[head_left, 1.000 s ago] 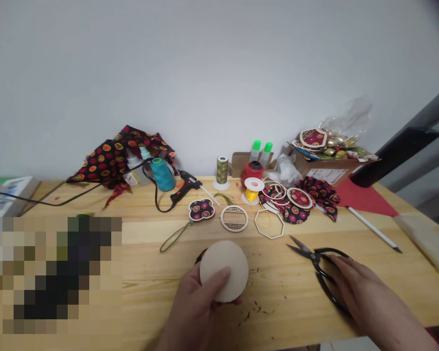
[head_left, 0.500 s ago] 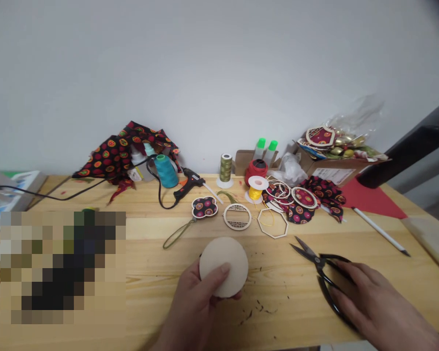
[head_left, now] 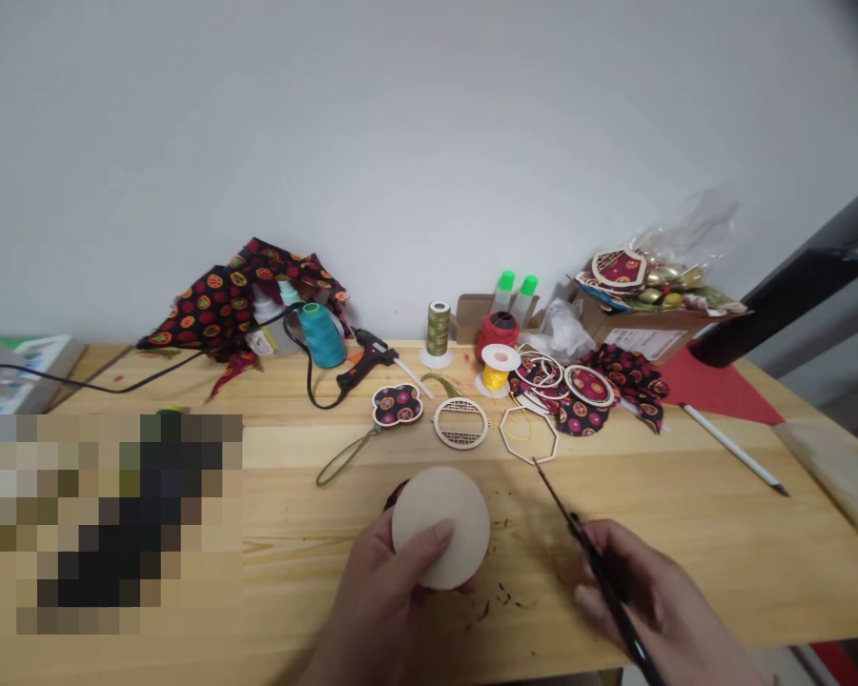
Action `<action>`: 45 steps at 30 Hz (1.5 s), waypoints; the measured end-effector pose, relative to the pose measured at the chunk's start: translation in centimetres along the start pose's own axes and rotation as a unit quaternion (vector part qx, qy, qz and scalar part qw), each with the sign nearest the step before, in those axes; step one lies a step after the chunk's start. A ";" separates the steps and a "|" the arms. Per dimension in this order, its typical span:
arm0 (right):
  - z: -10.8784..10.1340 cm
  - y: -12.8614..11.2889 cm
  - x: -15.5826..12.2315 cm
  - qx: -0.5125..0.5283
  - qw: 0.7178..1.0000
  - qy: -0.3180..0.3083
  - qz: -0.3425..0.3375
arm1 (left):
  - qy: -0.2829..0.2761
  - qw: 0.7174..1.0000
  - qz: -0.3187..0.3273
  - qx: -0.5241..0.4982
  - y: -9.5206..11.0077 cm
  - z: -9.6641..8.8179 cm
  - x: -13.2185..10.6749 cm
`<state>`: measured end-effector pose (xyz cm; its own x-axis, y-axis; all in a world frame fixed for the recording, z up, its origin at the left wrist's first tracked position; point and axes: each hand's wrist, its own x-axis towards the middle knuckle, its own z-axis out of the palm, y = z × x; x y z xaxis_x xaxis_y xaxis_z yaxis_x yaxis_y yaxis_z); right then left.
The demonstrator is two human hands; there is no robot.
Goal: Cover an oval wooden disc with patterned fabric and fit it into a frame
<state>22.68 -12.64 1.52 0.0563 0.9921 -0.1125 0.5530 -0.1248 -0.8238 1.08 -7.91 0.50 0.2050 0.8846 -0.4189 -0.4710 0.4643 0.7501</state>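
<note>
My left hand (head_left: 393,581) grips a pale round disc (head_left: 443,529), thumb flat across its face and fingers beneath. A bit of dark patterned fabric (head_left: 396,494) peeks out behind the disc's left edge. In my right hand (head_left: 650,581) are black-handled scissors (head_left: 579,534), seen edge-on, blades pointing up and left and apart from the disc. Dark snippets (head_left: 500,598) are scattered on the wood between my hands. Just beyond the disc lie a round lattice frame (head_left: 461,423), an octagonal frame (head_left: 529,435) and a flower-shaped fabric piece (head_left: 398,406) with a green cord loop.
Along the wall stand a teal thread cone (head_left: 323,335), a glue gun (head_left: 369,360), an olive thread spool (head_left: 439,331) and a yellow spool (head_left: 497,370). At the right are a cardboard box (head_left: 643,333) and a white pencil (head_left: 733,448). Patterned cloth (head_left: 214,305) drapes at back left.
My right hand has lifted the scissors off the table, turned them edge-on and moved them left toward the disc. My left hand keeps its hold on the disc, nearly still.
</note>
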 end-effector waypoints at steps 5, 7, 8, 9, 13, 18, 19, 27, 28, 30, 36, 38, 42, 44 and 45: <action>2.9 -3.0 0.2 0.024 0.998 -0.034 -0.041 | 0.015 1.000 -0.004 0.009 0.4 0.3 -0.4; 3.2 -3.2 0.4 -0.009 0.998 -0.052 -0.040 | 0.012 1.000 -0.003 0.008 0.5 0.4 -0.6; 3.3 -3.1 0.5 -0.021 0.997 -0.059 -0.038 | 0.004 1.000 -0.008 0.007 0.5 0.4 -0.6; 3.4 -3.0 0.6 -0.031 0.997 -0.065 -0.038 | 0.008 1.000 -0.002 0.002 0.5 0.4 -0.6; 3.5 -2.8 0.8 -0.046 0.996 -0.068 -0.036 | 0.011 1.000 -0.006 -0.003 0.4 0.4 -0.7; 3.4 -2.9 0.9 -0.047 0.996 -0.079 -0.003 | 0.017 1.000 -0.010 -0.004 0.3 0.6 -0.7; 3.4 -2.9 0.9 -0.044 0.996 -0.080 -0.002 | 0.018 1.000 -0.009 -0.003 0.3 0.6 -0.8; 3.8 -2.4 0.8 -0.029 0.997 -0.072 -0.014 | 0.019 1.000 -0.008 -0.003 0.1 0.3 -0.9; 3.9 -2.2 0.7 -0.022 0.997 -0.067 -0.016 | 0.014 1.000 -0.007 -0.006 0.1 0.3 -0.9; 4.0 -2.0 0.6 -0.013 0.998 -0.052 -0.017 | 0.005 1.000 -0.007 -0.010 0.2 0.3 -1.0; 3.9 -2.1 0.6 0.003 0.996 -0.089 -0.011 | -0.008 1.000 -0.007 -0.015 0.2 0.5 -0.9; 3.9 -2.2 0.7 0.008 0.996 -0.087 -0.016 | -0.006 1.000 -0.004 -0.018 0.1 0.5 -0.9; 3.9 -2.1 0.6 0.023 0.996 -0.080 -0.030 | 0.003 1.000 -0.005 -0.013 0.1 0.4 -1.1; 3.9 -2.0 0.6 0.024 0.996 -0.075 -0.031 | 0.004 1.000 -0.004 -0.010 0.1 0.4 -1.1; 3.9 -1.9 0.6 0.022 0.997 -0.075 -0.030 | 0.003 1.000 -0.003 -0.009 0.1 0.4 -1.1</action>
<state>18.40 -11.86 0.82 -0.1022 0.9846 -0.1422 0.5150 -0.0700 -0.8543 1.13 -8.86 1.24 0.2024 0.8817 -0.4261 -0.4859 0.4682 0.7380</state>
